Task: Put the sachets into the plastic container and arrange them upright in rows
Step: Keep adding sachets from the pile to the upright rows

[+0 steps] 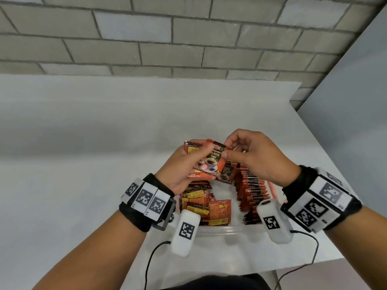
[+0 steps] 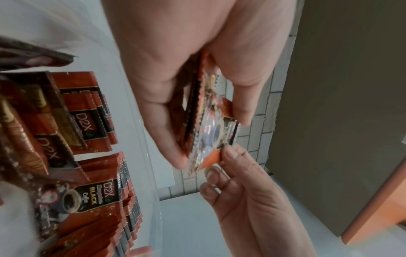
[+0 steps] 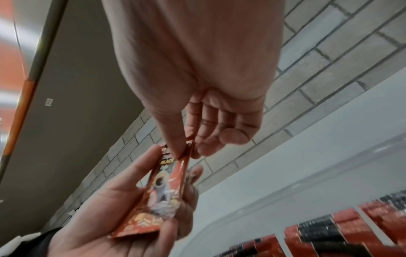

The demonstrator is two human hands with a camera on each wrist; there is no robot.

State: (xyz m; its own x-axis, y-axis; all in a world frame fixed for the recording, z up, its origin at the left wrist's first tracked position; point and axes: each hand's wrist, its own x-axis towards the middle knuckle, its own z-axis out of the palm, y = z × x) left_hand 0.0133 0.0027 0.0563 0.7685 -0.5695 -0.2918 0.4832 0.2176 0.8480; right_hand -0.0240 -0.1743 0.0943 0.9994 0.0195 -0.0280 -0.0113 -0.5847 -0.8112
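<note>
My left hand (image 1: 195, 159) grips a small stack of orange-brown coffee sachets (image 1: 211, 162) above the clear plastic container (image 1: 222, 230). My right hand (image 1: 227, 151) pinches the top corner of the front sachet (image 3: 162, 196) between thumb and forefinger (image 3: 173, 144). Inside the container, a row of sachets (image 1: 252, 190) stands upright along the right side. Several more sachets (image 1: 206, 208) lie flat and loose on the left. The left wrist view shows the held stack (image 2: 208, 132) edge-on, with the right hand's fingertips (image 2: 230, 153) at its lower corner.
The container sits near the front right of a white table (image 1: 83, 132). A grey brick wall (image 1: 167, 38) runs behind it and a grey panel (image 1: 356, 101) stands at the right. Cables (image 1: 150, 258) trail off the table's front edge.
</note>
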